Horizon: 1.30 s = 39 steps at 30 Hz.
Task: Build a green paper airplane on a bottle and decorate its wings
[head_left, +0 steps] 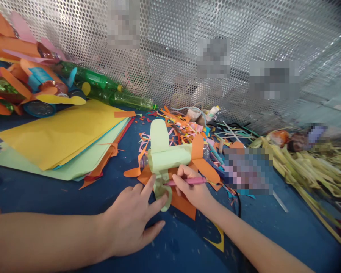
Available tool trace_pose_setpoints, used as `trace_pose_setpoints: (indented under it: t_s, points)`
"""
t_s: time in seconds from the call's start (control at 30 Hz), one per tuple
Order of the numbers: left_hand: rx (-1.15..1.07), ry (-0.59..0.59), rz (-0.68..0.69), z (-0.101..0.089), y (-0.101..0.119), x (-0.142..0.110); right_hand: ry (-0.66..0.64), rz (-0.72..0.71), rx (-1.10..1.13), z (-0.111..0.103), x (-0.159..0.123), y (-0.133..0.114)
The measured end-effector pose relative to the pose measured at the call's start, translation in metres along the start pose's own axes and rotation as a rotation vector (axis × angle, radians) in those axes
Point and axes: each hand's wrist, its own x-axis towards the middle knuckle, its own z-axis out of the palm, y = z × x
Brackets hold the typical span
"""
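A paper-covered bottle craft [170, 157] shaped like a plane lies on the blue table [45, 193], wrapped in light green paper with green wings and an orange tail piece. My left hand [133, 220] lies flat beside it with fingers spread, the index and middle fingertips pressing the near green wing [163, 191]. My right hand [191, 187] is closed around a pink pen [187, 181], whose tip touches that same wing. Orange paper [184, 204] lies under the craft.
A stack of yellow, green and orange paper sheets [62, 140] lies at left. Finished paper-and-bottle crafts [31, 87] and green plastic bottles [113, 94] line the perforated metal wall [173, 45]. Paper scraps [182, 125] and dried leaf strips [307, 167] cover the right side.
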Motion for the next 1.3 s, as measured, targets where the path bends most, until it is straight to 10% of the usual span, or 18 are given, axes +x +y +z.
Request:
trace_pose_setpoints:
  t_s: [1.3]
  points:
    - [0.013, -0.01, -0.002, 0.0008, 0.0008, -0.0006, 0.048, 0.016, -0.033, 0.0008, 0.0001, -0.0038]
